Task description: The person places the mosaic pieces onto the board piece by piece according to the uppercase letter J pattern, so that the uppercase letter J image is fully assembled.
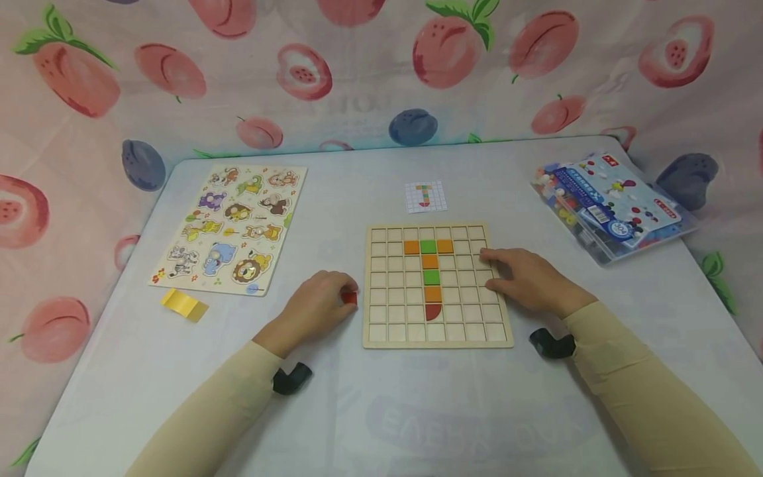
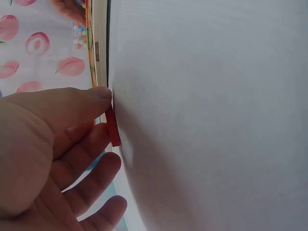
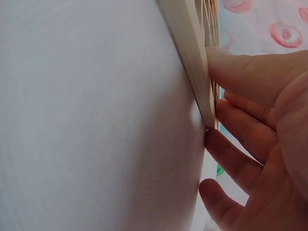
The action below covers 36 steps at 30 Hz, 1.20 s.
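Note:
Between the thumb and fingertips of my left hand [image 1: 316,305] is a small red tile [image 1: 349,299], low over the table at the left of a gridded wooden board [image 1: 381,336]. In the left wrist view the red tile [image 2: 112,127] shows edge-on beneath the thumb. My right hand [image 1: 533,278] rests its thumb and fingertips on the board's right side, and its fingers [image 3: 245,122] look loosely bent in the right wrist view. Orange and green squares [image 1: 430,277] form a T on the board, with a red quarter-round tile [image 1: 433,311] at its foot.
A small pattern card [image 1: 426,197] lies behind the board. At the left are an animal puzzle board [image 1: 229,228] and a bent yellow piece [image 1: 184,305]. A plastic box [image 1: 614,209] of colourful pieces sits at the back right. Printed cloth hangs behind the table.

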{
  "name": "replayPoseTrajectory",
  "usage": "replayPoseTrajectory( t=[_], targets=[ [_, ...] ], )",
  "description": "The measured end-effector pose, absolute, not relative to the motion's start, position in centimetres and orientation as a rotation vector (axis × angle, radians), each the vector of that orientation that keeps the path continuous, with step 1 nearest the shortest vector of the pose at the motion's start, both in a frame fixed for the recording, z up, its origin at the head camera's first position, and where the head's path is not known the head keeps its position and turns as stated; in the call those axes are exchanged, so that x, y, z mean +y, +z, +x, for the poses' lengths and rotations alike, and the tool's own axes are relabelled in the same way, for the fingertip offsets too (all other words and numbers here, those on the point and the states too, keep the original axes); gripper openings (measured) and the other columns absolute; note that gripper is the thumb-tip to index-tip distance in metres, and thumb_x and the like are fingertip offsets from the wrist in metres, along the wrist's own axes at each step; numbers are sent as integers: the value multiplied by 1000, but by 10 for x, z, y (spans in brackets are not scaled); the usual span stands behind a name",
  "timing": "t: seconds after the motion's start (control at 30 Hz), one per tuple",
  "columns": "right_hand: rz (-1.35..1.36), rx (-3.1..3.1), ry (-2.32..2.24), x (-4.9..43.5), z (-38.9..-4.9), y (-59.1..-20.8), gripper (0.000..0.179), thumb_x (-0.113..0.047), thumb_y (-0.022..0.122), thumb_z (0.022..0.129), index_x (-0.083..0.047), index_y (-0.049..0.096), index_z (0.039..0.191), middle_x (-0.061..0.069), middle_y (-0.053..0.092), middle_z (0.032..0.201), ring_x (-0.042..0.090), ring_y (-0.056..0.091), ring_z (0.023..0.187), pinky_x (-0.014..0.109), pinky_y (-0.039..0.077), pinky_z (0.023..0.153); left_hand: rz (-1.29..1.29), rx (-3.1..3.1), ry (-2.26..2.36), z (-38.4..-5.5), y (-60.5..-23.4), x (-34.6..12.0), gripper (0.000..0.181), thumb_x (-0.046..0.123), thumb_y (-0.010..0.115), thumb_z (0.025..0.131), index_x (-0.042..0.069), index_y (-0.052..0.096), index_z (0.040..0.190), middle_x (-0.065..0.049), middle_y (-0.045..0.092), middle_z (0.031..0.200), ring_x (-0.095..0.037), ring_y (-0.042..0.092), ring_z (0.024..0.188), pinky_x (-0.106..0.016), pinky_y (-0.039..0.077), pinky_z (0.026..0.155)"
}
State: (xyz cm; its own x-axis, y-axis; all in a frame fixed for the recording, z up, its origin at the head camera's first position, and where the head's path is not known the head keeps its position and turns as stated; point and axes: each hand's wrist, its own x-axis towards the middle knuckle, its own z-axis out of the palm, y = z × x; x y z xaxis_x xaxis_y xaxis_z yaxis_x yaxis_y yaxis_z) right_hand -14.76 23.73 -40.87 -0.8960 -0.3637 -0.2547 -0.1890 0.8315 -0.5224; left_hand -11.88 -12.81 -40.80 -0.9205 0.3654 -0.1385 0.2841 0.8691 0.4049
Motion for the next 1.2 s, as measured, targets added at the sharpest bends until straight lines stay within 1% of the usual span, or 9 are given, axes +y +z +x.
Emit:
replayPoseTrajectory(
  t=[0.77, 1.2],
  targets=[
    [-426, 2656, -727, 237, -147, -407, 59, -18, 68, 96, 1, 46, 147, 22, 45, 149, 43, 33, 141, 57, 25, 114, 545, 2830, 600, -119, -405, -120, 28, 15, 81, 85, 6, 72, 110, -1, 68, 98, -18, 58, 93, -35, 51, 83],
    [-414, 2661, -720, 237, -147, -408, 59, -18, 68, 95, 1, 46, 147, 23, 44, 149, 43, 33, 141, 57, 25, 114, 594, 2811, 630, -117, -405, -112, 25, 14, 81, 84, 7, 72, 106, 1, 67, 93, -18, 57, 91, -34, 49, 80]
  ],
)
